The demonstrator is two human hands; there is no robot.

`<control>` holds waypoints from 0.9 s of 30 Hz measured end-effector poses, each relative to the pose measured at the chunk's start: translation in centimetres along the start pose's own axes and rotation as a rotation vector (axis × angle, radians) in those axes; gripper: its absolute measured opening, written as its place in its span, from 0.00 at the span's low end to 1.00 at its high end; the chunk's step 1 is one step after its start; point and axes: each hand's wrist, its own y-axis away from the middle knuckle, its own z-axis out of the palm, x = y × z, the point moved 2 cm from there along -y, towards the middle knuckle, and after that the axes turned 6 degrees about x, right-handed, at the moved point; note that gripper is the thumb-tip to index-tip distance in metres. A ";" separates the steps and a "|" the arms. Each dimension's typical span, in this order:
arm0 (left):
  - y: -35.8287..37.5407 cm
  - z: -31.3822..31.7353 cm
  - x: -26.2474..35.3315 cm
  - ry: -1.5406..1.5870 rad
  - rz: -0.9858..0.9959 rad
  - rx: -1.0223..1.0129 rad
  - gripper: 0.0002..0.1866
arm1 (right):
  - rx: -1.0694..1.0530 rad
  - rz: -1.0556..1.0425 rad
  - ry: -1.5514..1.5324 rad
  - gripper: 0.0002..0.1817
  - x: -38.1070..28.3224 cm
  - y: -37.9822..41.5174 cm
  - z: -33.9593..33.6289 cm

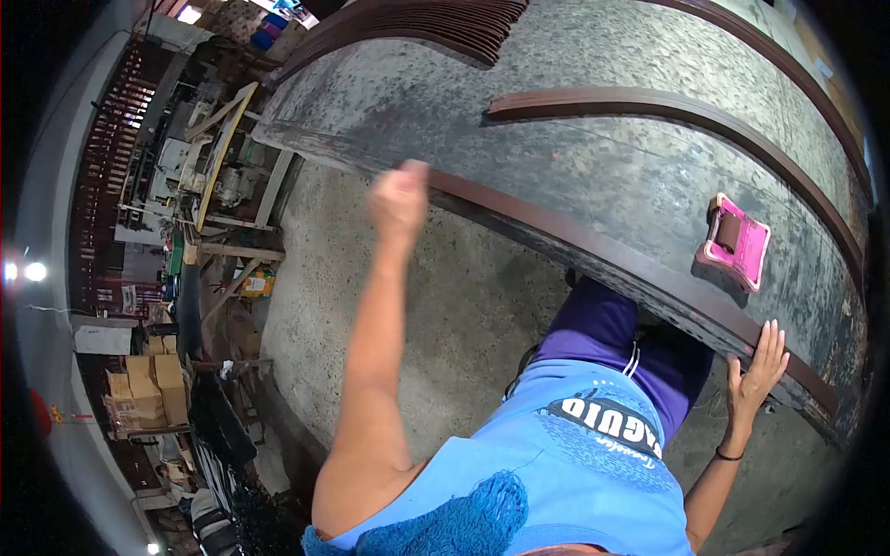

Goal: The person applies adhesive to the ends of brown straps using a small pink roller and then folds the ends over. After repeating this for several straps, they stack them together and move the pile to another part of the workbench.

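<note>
A long brown strip [575, 230] lies along the near edge of the grey worktable [593, 167]. At the strip's left end is my left hand [400, 199], closed and blurred by motion; what its fingers hold is hidden. My right hand [762, 369] rests on the strip near its right end, fingers extended and thumb apart, with a dark band on the wrist. A pink item [749, 250] with a brown piece on it sits on the tabletop, up and left of my right hand.
Another brown strip [649, 102] curves across the tabletop, with a third at the far side. Many stacked strips [417, 23] lie at the upper left. Cardboard boxes [153, 389], a wooden frame [227, 153] and shelves stand left, beyond the concrete floor [324, 278].
</note>
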 end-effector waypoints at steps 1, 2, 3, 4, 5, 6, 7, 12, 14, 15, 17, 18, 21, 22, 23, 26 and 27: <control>2.3 1.4 3.5 0.053 0.350 -0.051 0.19 | -0.010 -0.002 0.011 0.41 -0.1 -0.1 -0.1; 4.2 1.7 7.9 0.306 0.490 -0.131 0.18 | -0.006 -0.012 0.006 0.41 -0.2 0.0 -0.2; 6.1 2.0 11.0 0.293 0.668 -0.334 0.27 | -0.004 -0.017 0.000 0.41 -0.1 -0.1 -0.2; 9.0 3.4 11.3 0.212 0.829 -0.351 0.35 | -0.001 -0.021 -0.002 0.42 0.0 -0.1 -0.2; 8.8 4.2 9.9 0.225 0.856 -0.334 0.37 | -0.010 -0.014 -0.005 0.42 0.2 0.0 0.0; 7.8 4.7 8.4 0.241 0.887 -0.319 0.39 | -0.007 -0.016 -0.001 0.42 0.2 -0.1 -0.1; 5.2 4.6 6.1 0.257 0.799 -0.374 0.41 | -0.013 -0.004 -0.009 0.43 0.0 -0.1 -0.3; -3.7 1.3 -13.9 -0.340 0.311 -0.388 0.45 | -0.022 0.010 -0.007 0.44 0.0 0.1 -0.1; -7.2 0.2 -18.7 -0.752 -0.441 -0.851 0.44 | 0.004 -0.002 -0.003 0.44 0.1 0.0 0.1; -7.0 -0.1 -18.5 -0.652 -0.294 -0.637 0.41 | 0.008 -0.004 -0.001 0.44 0.2 -0.1 0.1; -5.5 -0.8 -16.3 -0.536 -0.138 -0.426 0.39 | -0.014 -0.002 -0.014 0.43 0.1 0.1 -0.1; -4.8 -0.7 -13.1 -0.444 0.107 -0.408 0.37 | -0.015 -0.026 -0.026 0.43 0.1 0.0 -0.2; -4.0 1.8 -8.5 -0.097 0.467 -0.620 0.29 | -0.037 -0.074 -0.107 0.40 -1.6 -2.5 -2.7; -4.1 0.8 -7.2 -0.093 0.417 -0.618 0.27 | -0.046 -0.042 -0.133 0.39 -2.4 -3.3 -3.7; -4.3 -0.3 -5.4 -0.025 0.291 -0.656 0.25 | -0.020 -0.042 -0.082 0.38 -2.2 -3.1 -3.6; -3.8 -0.2 -4.6 -0.134 0.325 -0.669 0.24 | 0.008 0.075 0.036 0.36 -0.4 -1.1 -2.5; -3.9 0.8 -6.3 -0.117 0.383 -0.660 0.23 | 0.021 0.104 0.060 0.35 0.8 -0.3 -2.1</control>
